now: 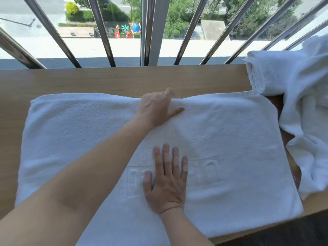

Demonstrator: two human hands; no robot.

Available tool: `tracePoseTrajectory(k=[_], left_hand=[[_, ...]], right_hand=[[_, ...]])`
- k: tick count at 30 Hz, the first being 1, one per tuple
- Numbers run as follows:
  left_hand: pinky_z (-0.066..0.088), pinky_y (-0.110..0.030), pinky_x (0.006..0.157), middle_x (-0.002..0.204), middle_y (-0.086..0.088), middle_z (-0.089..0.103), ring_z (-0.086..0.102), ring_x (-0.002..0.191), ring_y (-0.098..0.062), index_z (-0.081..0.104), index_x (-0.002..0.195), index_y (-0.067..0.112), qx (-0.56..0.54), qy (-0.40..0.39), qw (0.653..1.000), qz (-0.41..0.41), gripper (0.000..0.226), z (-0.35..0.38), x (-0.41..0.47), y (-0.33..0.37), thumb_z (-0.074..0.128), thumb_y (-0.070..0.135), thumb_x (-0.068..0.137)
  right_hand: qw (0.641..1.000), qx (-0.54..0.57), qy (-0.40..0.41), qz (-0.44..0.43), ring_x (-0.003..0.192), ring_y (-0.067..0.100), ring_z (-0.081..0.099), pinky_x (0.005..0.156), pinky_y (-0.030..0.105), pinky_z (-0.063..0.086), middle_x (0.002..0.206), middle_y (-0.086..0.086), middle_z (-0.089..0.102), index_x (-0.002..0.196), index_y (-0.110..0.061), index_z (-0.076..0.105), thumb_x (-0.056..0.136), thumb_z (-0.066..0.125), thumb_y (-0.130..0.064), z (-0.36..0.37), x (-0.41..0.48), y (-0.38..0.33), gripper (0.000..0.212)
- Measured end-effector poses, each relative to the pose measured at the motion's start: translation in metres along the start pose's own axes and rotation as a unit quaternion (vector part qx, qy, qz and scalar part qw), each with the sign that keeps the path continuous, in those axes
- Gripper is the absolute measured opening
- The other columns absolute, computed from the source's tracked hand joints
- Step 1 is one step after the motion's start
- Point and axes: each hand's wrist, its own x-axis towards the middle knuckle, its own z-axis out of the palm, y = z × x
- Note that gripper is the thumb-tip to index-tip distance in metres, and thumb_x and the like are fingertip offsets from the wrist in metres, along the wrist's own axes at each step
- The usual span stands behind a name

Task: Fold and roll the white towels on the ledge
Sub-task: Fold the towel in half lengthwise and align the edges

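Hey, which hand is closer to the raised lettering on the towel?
Right. The right hand lies flat on the lettering, covering its middle. The left hand is further off, its fingers curled at the far edge of the towel.

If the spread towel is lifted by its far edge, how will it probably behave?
The spread towel likely flops and drapes: it puckers around the left hand. Its thick pile probably grips the wooden ledge, so pushing may bunch it rather than slide it.
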Motion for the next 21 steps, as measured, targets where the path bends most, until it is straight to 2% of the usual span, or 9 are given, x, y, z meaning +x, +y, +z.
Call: tracePoseTrajectory(k=[3, 6, 8, 9, 11, 13, 15, 17, 21], left_hand=[[0.038, -0.031, 0.057, 0.083, 0.0, 0.072, 0.069, 0.071, -0.025, 0.051, 0.117, 0.021, 0.01, 0.009, 1.0, 0.012, 0.058, 0.001, 0.003, -0.004, 0.045, 0.072, 0.09], [0.037, -0.031, 0.058, 0.082, 0.001, 0.071, 0.067, 0.071, -0.025, 0.052, 0.113, 0.022, 0.017, 0.018, 1.0, -0.003, 0.056, 0.002, 0.004, 0.001, 0.044, 0.072, 0.091], [0.043, -0.036, 0.068, 0.098, -0.003, 0.069, 0.065, 0.087, -0.027, 0.055, 0.115, 0.018, 0.017, 0.018, 1.0, -0.015, 0.057, 0.0, 0.001, 0.004, 0.044, 0.069, 0.092], [0.044, -0.039, 0.081, 0.11, -0.005, 0.066, 0.062, 0.1, -0.029, 0.055, 0.119, 0.016, 0.019, 0.02, 0.999, -0.016, 0.057, -0.002, -0.003, 0.004, 0.045, 0.065, 0.092], [0.032, -0.043, 0.107, 0.139, -0.01, 0.053, 0.047, 0.13, -0.033, 0.051, 0.135, 0.012, 0.024, 0.024, 0.999, -0.012, 0.061, -0.007, -0.018, 0.006, 0.047, 0.058, 0.094], [0.014, -0.046, 0.122, 0.163, -0.01, 0.027, 0.019, 0.152, -0.031, 0.035, 0.152, 0.014, 0.03, -0.005, 1.0, 0.006, 0.068, -0.008, -0.041, 0.011, 0.041, 0.055, 0.098], [0.001, -0.046, 0.125, 0.169, -0.004, 0.006, 0.0, 0.156, -0.025, 0.017, 0.16, 0.022, 0.038, -0.068, 0.997, 0.011, 0.068, -0.006, -0.064, 0.017, 0.026, 0.056, 0.102], [-0.006, -0.045, 0.125, 0.169, 0.003, -0.007, -0.011, 0.155, -0.022, 0.004, 0.161, 0.03, 0.041, -0.118, 0.992, -0.007, 0.063, -0.006, -0.08, 0.018, 0.017, 0.055, 0.104], [-0.014, -0.039, 0.123, 0.167, 0.009, -0.015, -0.017, 0.153, -0.017, -0.006, 0.158, 0.038, 0.035, -0.147, 0.988, -0.016, 0.057, -0.014, -0.097, 0.015, 0.013, 0.047, 0.105]], right_hand=[[1.0, 0.006, 0.002, 0.0, 0.152, 0.031, 0.014, 0.117, 0.06, 0.02, 0.165, 0.005, 0.019, 0.157, -0.021, 0.026, 0.091, 0.045, -0.045, 0.001, 0.0, 0.0, 0.072], [1.0, 0.0, 0.0, 0.002, 0.152, 0.03, 0.014, 0.118, 0.06, 0.019, 0.165, 0.005, 0.019, 0.157, -0.021, 0.026, 0.092, 0.043, -0.045, -0.001, 0.001, 0.0, 0.071], [1.0, 0.001, 0.001, 0.002, 0.153, 0.03, 0.014, 0.118, 0.059, 0.018, 0.165, 0.004, 0.019, 0.157, -0.021, 0.027, 0.093, 0.043, -0.045, -0.002, 0.0, -0.001, 0.071], [1.0, 0.002, 0.002, 0.0, 0.153, 0.03, 0.014, 0.118, 0.059, 0.019, 0.165, 0.004, 0.019, 0.157, -0.021, 0.027, 0.092, 0.043, -0.045, -0.002, -0.001, -0.001, 0.071], [1.0, 0.005, 0.009, -0.001, 0.152, 0.03, 0.015, 0.118, 0.059, 0.018, 0.165, 0.004, 0.02, 0.157, -0.021, 0.029, 0.092, 0.044, -0.045, -0.002, -0.001, 0.0, 0.071], [1.0, 0.008, 0.014, -0.001, 0.152, 0.03, 0.015, 0.119, 0.058, 0.017, 0.165, 0.004, 0.022, 0.156, -0.021, 0.03, 0.092, 0.044, -0.044, 0.0, 0.0, 0.0, 0.07], [1.0, 0.015, 0.02, -0.001, 0.152, 0.029, 0.017, 0.119, 0.058, 0.017, 0.164, 0.004, 0.024, 0.156, -0.02, 0.031, 0.091, 0.043, -0.041, 0.001, 0.0, 0.0, 0.069], [0.999, 0.029, 0.026, -0.002, 0.152, 0.029, 0.019, 0.119, 0.058, 0.018, 0.163, 0.004, 0.026, 0.155, -0.02, 0.034, 0.091, 0.041, -0.036, 0.0, 0.0, 0.0, 0.066], [0.998, 0.058, 0.023, 0.003, 0.151, 0.026, 0.02, 0.121, 0.055, 0.015, 0.161, 0.004, 0.032, 0.152, -0.018, 0.039, 0.091, 0.037, -0.029, -0.009, -0.001, -0.002, 0.062]])
